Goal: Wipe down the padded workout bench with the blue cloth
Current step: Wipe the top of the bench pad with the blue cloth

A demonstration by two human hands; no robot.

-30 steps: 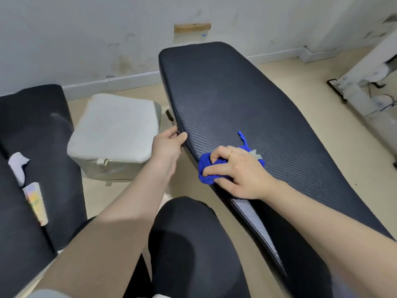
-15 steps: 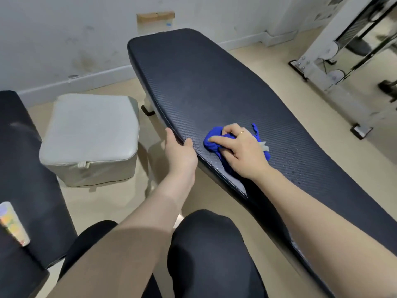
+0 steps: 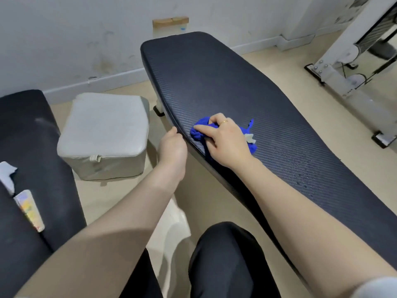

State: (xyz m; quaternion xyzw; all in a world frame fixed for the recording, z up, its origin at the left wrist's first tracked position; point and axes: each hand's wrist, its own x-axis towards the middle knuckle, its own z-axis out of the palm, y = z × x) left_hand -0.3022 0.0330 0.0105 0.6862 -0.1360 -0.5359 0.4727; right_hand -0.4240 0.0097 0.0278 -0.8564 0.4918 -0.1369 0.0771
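A right hand (image 3: pixel 225 143) presses a bunched blue cloth (image 3: pixel 198 131) onto the dark padded bench (image 3: pixel 214 78) near its left edge, fingers curled around it. The left hand (image 3: pixel 171 145) grips that edge.

left hand (image 3: pixel 172 145) – grip curled, arm outstretched | right hand (image 3: pixel 225 139) – grip clenched

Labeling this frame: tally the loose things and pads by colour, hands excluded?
Black: 2, the bench and the pad at left.
Blue: 1, the cloth under the right hand.
Grey: 1, the cushion on the floor.
White: 1, the rag on the left pad.
Multicoloured: 1, the packet beside the rag.
Total: 6.
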